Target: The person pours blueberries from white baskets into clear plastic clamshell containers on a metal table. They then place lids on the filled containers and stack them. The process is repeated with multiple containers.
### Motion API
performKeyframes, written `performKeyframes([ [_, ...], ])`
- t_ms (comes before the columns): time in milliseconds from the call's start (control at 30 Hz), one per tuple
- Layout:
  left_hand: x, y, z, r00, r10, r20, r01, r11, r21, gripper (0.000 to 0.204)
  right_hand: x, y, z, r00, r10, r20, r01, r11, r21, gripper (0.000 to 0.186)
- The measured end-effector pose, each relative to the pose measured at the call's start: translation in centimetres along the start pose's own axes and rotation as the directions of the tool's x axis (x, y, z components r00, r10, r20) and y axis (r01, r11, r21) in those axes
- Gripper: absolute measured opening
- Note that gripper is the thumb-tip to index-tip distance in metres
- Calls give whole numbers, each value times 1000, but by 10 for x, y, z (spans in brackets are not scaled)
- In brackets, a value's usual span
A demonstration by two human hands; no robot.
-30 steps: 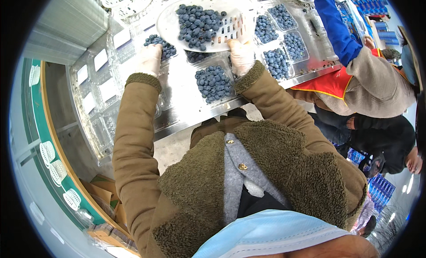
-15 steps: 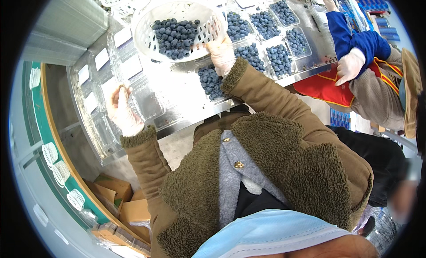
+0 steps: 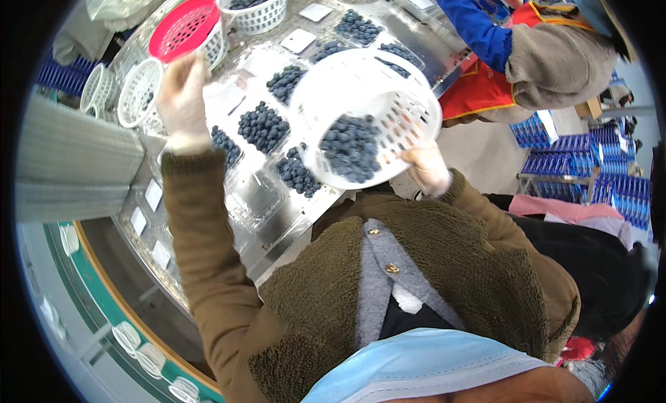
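Note:
My right hand [image 3: 427, 168] is closed on the rim of a white perforated basket [image 3: 312, 101], which is tilted toward me. Blueberries [image 3: 350, 148] are gathered in its lower part. My raised left hand [image 3: 183, 101] is at the near rim of a red perforated basket [image 3: 182, 30], its fingers curled and partly blurred. That red basket sits tilted in or against a white one. Below the held basket, clear trays of blueberries [image 3: 263, 127] stand on the metal table.
An unfilled clear tray [image 3: 255, 200] lies by the table's near edge. Other white baskets [image 3: 141, 92] stand at the far left; one with blueberries [image 3: 253, 14] is farther back. A co-worker's blue sleeve [image 3: 479, 35] reaches in at the right. Blue crates [image 3: 562, 157] are stacked beyond.
The view has swung left, bringing the red basket into sight. My left hand has gone from the clear trays to the red basket. My right hand has brought the white basket nearer and tilted it.

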State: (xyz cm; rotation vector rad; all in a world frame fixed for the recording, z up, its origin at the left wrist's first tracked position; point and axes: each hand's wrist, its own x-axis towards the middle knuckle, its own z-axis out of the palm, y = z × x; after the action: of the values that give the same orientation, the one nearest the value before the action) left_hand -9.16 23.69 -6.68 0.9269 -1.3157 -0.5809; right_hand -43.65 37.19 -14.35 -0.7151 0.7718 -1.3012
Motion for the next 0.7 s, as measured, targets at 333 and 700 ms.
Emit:
performKeyframes([
  [333,149,-34,124,952,254,174,-306,722,621,62,-111,-19,-122,736,-324,-595,342,936,-87,68],
  [700,-173,28,252,603,-458,654,712,678,-183,36,-124,19,-208,475,-324,-818,442,892,-96,69],
])
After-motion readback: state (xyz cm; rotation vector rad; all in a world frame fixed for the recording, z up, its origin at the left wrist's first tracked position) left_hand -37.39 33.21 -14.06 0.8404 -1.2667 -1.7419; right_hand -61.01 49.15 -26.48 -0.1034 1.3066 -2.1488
